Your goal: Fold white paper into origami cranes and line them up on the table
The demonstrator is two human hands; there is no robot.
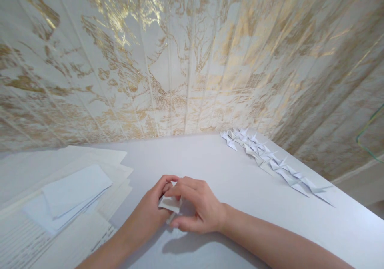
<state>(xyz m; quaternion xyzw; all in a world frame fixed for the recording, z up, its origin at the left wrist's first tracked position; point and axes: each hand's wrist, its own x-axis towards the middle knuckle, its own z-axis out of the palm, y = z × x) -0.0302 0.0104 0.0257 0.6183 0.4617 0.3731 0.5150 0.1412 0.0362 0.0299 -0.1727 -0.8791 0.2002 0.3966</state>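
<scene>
A small piece of folded white paper (169, 203) is between my two hands, just above the white table. My left hand (159, 199) is closed round its left side, fingers curled over the far edge. From the right, my right hand (199, 205) grips the same paper, its forefinger on top and its thumb at the near lower corner. My fingers hide part of the folds, so the full shape of the paper cannot be made out.
Rows of folded paper cranes (264, 155) stand along the table's right edge. Sheets of paper (117, 173), some printed, spread over the left side, with smaller folded sheets (78, 189) on top. Behind the table (180, 153) rises a wall with gold patterns (186, 61).
</scene>
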